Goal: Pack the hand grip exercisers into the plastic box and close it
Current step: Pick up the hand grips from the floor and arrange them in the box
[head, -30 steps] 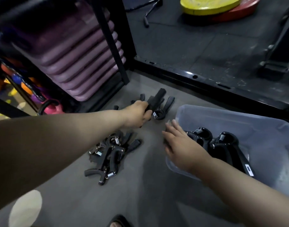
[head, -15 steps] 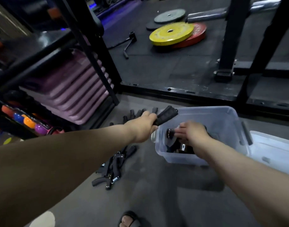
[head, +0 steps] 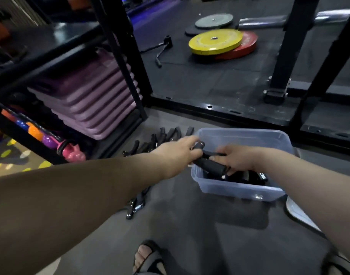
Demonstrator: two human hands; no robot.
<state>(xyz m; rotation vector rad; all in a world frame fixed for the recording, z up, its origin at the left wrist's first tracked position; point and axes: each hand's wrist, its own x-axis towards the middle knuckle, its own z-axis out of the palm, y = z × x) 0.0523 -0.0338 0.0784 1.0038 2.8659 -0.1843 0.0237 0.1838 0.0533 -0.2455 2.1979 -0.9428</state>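
Observation:
A clear plastic box (head: 235, 188) sits on the grey floor with several black hand grip exercisers (head: 249, 177) inside. Over its left rim both hands hold one black exerciser (head: 207, 161): my left hand (head: 180, 153) grips the spring end, my right hand (head: 237, 159) grips the foam handles. A row of black exercisers (head: 166, 135) lies on the floor behind my left hand. More exercisers (head: 136, 205) show below my left forearm, mostly hidden by it. The box lid (head: 301, 215) lies to the right of the box, partly covered by my right arm.
A black rack (head: 118, 46) with stacked purple step platforms (head: 94, 102) and coloured weights (head: 35, 133) stands at left, a pink kettlebell (head: 73, 152) beside it. Yellow and red weight plates (head: 219, 42) lie on the black mat beyond. My sandalled foot (head: 148, 259) is at the bottom.
My left hand carried an exerciser from the floor row over to the box. My right hand rose from inside the box and took hold of its handles. The view tilted upward.

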